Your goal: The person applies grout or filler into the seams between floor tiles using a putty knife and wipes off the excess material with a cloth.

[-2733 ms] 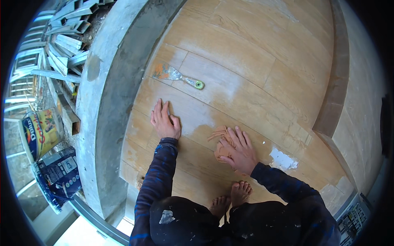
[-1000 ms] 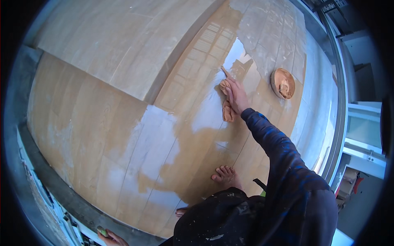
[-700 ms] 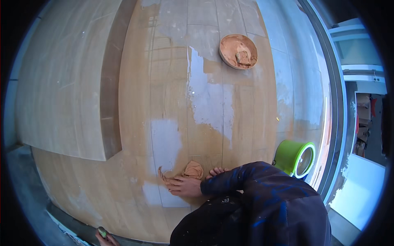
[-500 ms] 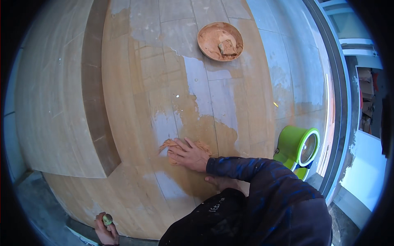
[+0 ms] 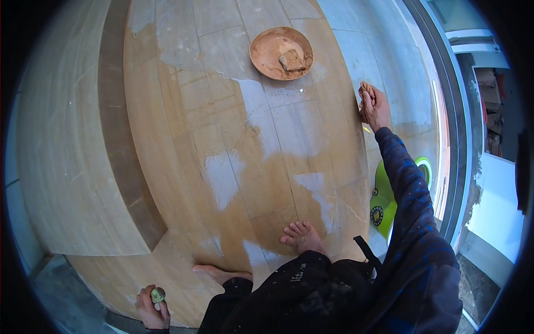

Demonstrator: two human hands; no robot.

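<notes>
My right hand (image 5: 377, 111) is closed around a crumpled orange-brown cloth (image 5: 367, 88). It is off to the right, by the edge between the wood-look tiles (image 5: 311, 125) and the bluish strip of floor. Down at the lower left, my left hand (image 5: 150, 313) grips a small thing with a rounded greenish end (image 5: 158, 294); the rest of it is hidden in the fingers. Wet brownish film covers much of the tiles, with paler patches between. A shallow orange-brown bowl (image 5: 264, 58), smeared inside, stands at the far middle with a sponge-like block (image 5: 291, 60) in it.
My bare feet (image 5: 303, 237) are on the tiles near the bottom. A green bucket (image 5: 384, 192) stands at the right, partly behind my right arm. On the left rises a tiled step (image 5: 67, 139). A door or window frame (image 5: 451, 111) runs along the right.
My right hand has lifted the cloth off the tiles in the middle and carried it far to the right. My left hand still grips the small greenish thing. Both feet now show.
</notes>
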